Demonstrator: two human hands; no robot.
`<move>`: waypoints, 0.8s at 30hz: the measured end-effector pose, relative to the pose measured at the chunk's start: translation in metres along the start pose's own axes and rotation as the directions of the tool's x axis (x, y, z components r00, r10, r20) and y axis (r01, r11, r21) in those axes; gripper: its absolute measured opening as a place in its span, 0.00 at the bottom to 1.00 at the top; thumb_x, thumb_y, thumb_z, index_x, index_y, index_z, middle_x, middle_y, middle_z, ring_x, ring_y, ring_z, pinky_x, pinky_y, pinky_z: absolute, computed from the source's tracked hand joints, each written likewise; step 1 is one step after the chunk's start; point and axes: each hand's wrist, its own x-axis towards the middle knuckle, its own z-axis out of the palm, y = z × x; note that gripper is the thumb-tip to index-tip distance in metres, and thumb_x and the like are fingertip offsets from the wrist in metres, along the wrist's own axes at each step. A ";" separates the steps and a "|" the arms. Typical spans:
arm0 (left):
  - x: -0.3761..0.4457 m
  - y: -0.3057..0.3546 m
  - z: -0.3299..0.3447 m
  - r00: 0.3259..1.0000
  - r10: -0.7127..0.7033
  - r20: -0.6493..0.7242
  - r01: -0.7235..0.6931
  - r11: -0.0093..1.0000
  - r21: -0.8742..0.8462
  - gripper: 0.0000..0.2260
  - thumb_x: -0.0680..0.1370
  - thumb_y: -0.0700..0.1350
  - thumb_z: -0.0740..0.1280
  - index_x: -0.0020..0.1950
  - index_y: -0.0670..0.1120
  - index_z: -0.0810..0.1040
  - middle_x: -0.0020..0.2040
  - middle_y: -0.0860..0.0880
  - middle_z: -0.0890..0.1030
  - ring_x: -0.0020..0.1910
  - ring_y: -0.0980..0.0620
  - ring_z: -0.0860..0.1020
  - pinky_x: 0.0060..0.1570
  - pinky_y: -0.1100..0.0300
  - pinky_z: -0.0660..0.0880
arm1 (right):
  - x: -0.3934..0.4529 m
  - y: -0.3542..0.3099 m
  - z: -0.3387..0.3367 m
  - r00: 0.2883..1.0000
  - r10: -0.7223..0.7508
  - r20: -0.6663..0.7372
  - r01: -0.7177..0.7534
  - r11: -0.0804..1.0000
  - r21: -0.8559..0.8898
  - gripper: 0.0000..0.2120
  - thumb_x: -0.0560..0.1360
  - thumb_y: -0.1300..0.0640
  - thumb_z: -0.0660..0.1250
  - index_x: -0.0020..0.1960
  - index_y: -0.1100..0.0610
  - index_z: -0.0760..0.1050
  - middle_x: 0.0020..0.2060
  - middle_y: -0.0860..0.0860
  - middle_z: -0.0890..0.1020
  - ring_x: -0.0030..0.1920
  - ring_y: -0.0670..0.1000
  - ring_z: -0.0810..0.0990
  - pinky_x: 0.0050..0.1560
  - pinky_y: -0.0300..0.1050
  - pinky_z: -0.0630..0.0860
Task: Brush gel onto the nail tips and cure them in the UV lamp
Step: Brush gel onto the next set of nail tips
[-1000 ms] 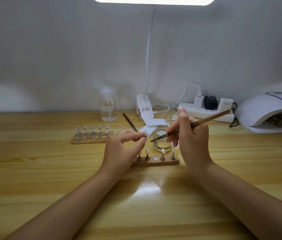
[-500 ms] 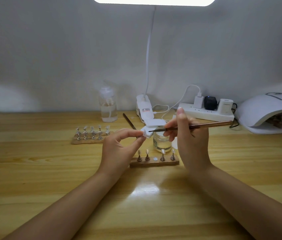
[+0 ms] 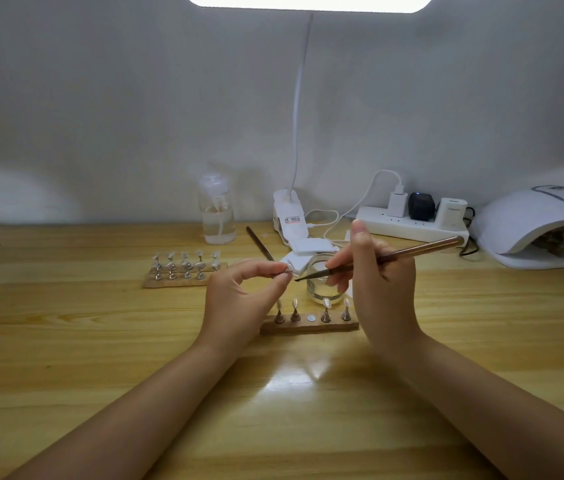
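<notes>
Moved: slim copper-handled gel brush dips, bristles at clear nail tip | left hand pinches tip above wooden stand | right hand grips brush | advice: light, even strokes | white domed UV lamp far right

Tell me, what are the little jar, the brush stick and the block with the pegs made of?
The jar looks like clear glass: you can see through it and its rim shines. The brush handle looks like metal or lacquered wood, coppery-brown with a glossy streak. The block looks like plain matte wood, brown and a bit rough. Its pegs look like shiny silver metal.
</notes>
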 end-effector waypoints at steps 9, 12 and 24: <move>0.000 0.000 0.000 1.000 0.007 0.007 -0.007 1.000 -0.016 0.12 0.68 0.37 0.73 0.36 0.54 0.80 0.34 0.59 0.80 0.38 0.67 0.78 0.38 0.78 0.69 | 0.000 0.002 0.003 0.998 -0.006 0.067 0.008 0.999 -0.036 0.16 0.73 0.47 0.58 0.33 0.53 0.77 0.26 0.49 0.79 0.27 0.43 0.78 0.30 0.34 0.74; 0.000 0.000 0.001 1.000 -0.001 0.008 0.001 1.000 -0.004 0.11 0.68 0.37 0.73 0.37 0.54 0.80 0.36 0.58 0.81 0.39 0.67 0.78 0.39 0.78 0.69 | -0.001 0.001 0.001 0.999 -0.005 0.049 0.005 1.000 -0.012 0.18 0.74 0.47 0.58 0.30 0.53 0.77 0.22 0.50 0.77 0.24 0.44 0.75 0.28 0.34 0.72; 0.000 0.001 0.001 1.000 -0.007 0.007 0.007 1.000 0.006 0.12 0.68 0.37 0.73 0.36 0.55 0.79 0.35 0.59 0.80 0.39 0.68 0.78 0.39 0.78 0.69 | -0.001 0.001 0.002 0.995 -0.013 0.096 0.018 0.999 -0.048 0.18 0.74 0.48 0.57 0.34 0.56 0.78 0.26 0.51 0.79 0.26 0.41 0.76 0.29 0.32 0.72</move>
